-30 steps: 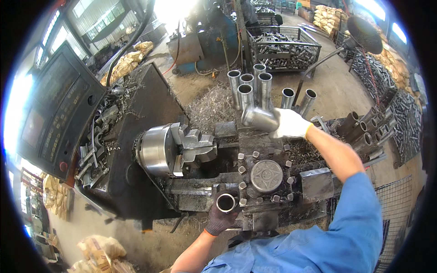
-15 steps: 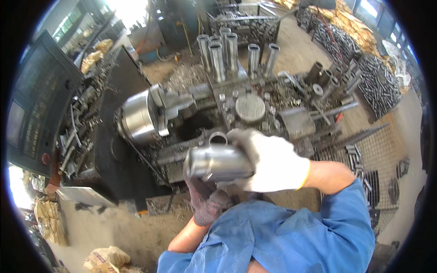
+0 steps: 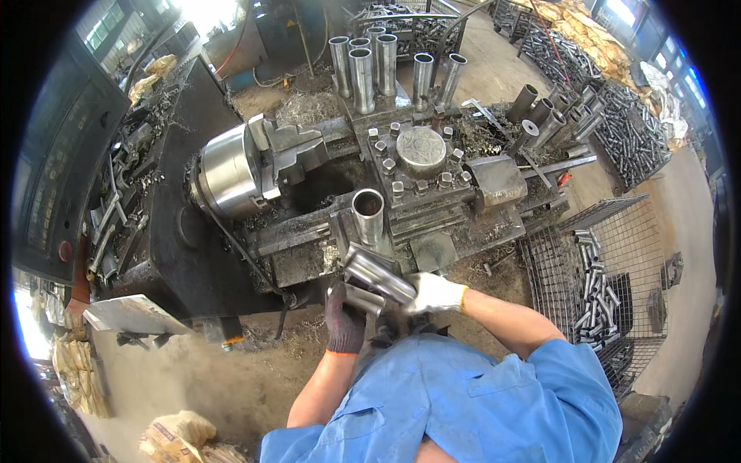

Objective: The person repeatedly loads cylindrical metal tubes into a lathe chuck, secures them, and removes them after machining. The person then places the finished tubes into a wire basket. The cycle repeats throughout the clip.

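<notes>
In front of my waist I hold two shiny metal tubes side by side. My right hand [image 3: 437, 293], in a white glove, is closed on the lower end of the upper metal tube [image 3: 378, 276]. My left hand [image 3: 344, 322], in a dark glove with an orange cuff, grips the lower metal tube [image 3: 363, 299], partly hidden under the other. Both tubes slant from upper left to lower right; I cannot tell whether they touch. Just beyond them a third tube [image 3: 369, 220] stands upright, open end up, on the lathe's near side.
The lathe's jawed chuck [image 3: 231, 171] is at left, with a round-topped tool post [image 3: 421, 149] and its bolts to the right. Several tubes [image 3: 361, 81] stand behind it. A caliper [image 3: 482, 116] lies back right. A wire basket [image 3: 598, 297] of metal parts stands at right.
The tube in my right hand has moved lower, away from the camera, and tilted. My left hand, earlier largely behind that tube, now shows gripping a second one. The view has shifted slightly.
</notes>
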The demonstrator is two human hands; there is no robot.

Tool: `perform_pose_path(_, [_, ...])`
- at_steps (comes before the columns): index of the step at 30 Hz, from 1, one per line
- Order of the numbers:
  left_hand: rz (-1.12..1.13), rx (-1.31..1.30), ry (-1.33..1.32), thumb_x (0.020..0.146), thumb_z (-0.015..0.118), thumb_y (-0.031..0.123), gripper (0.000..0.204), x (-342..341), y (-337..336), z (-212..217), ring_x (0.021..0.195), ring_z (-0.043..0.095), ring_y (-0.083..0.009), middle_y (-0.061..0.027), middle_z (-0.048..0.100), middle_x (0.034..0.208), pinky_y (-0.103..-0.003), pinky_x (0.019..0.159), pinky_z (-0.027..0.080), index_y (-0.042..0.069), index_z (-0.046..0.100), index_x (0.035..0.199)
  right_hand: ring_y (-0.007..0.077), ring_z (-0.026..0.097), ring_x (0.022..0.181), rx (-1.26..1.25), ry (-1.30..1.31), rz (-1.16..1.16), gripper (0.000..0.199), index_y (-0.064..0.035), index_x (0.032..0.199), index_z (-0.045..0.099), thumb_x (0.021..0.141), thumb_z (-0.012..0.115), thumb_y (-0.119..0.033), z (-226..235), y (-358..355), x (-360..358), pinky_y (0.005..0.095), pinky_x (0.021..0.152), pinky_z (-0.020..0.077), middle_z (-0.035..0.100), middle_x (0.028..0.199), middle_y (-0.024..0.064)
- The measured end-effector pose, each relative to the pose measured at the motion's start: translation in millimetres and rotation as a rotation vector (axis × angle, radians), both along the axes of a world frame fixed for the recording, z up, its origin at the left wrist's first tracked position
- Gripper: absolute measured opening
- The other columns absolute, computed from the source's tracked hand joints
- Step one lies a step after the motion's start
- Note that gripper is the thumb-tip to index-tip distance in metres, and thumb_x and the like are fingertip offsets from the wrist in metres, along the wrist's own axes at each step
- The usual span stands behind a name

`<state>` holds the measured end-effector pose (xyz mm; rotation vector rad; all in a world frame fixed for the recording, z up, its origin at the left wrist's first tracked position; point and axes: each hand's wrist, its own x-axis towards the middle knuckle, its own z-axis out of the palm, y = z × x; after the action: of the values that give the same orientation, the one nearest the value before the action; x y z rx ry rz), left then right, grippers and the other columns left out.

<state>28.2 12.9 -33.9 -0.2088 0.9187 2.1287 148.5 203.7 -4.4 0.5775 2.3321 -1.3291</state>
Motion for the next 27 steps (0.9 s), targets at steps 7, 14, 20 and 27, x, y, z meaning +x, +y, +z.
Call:
perform_pose_path(7, [-0.002, -0.195, 0.081, 0.097, 0.074, 0.043, 0.058, -25, -14, 13, 0.105, 0.071, -0.0313, -0.0148, 0.068, 0.123, -0.047, 0.087, 0.062, 0.01, 0.055, 0.141, 0.0238, 0.073, 0.096, 0.074, 0.591, -0.249, 0.054, -0.0086, 0.122, 0.068, 0.075, 0.087, -0.027, 68, 26, 29, 0.0376, 0.088, 0.0593, 0.076, 0.105, 0.0118])
perform_pose_path(14, [-0.061, -0.506, 1.289, 0.081, 0.09, 0.023, 0.078, -63, 68, 43, 0.115, 0.067, -0.028, -0.0074, 0.064, 0.135, -0.039, 0.091, 0.057, 0.012, 0.051, 0.147, 0.0275, 0.075, 0.095, 0.165, 0.379, -0.461, 0.047, -0.01, 0.114, 0.07, 0.077, 0.088, -0.033, 66, 68, 41, 0.0384, 0.088, 0.0597, 0.076, 0.104, 0.0127])
perform_pose_path(20, [-0.054, -0.276, 1.401, 0.074, 0.097, 0.023, 0.091, -96, 114, 42, 0.125, 0.06, -0.0242, -0.0074, 0.061, 0.135, -0.04, 0.112, 0.048, 0.005, 0.048, 0.148, 0.0357, 0.076, 0.091, 0.505, 0.073, -0.009, 0.031, -0.0103, 0.107, 0.072, 0.084, 0.073, -0.031, 85, 20, 52, 0.0444, 0.081, 0.0617, 0.076, 0.105, 0.017])
perform_pose_path(27, [0.048, -0.132, 0.703, 0.094, 0.081, 0.033, 0.061, -125, 46, 66, 0.108, 0.066, -0.0192, -0.0076, 0.065, 0.123, -0.036, 0.093, 0.059, 0.008, 0.054, 0.143, 0.0339, 0.072, 0.066, 0.833, 0.603, 0.001, 0.023, -0.005, 0.095, 0.064, 0.091, 0.067, -0.027, -23, -40, -38, 0.0476, 0.056, 0.0577, 0.068, 0.08, 0.0167])
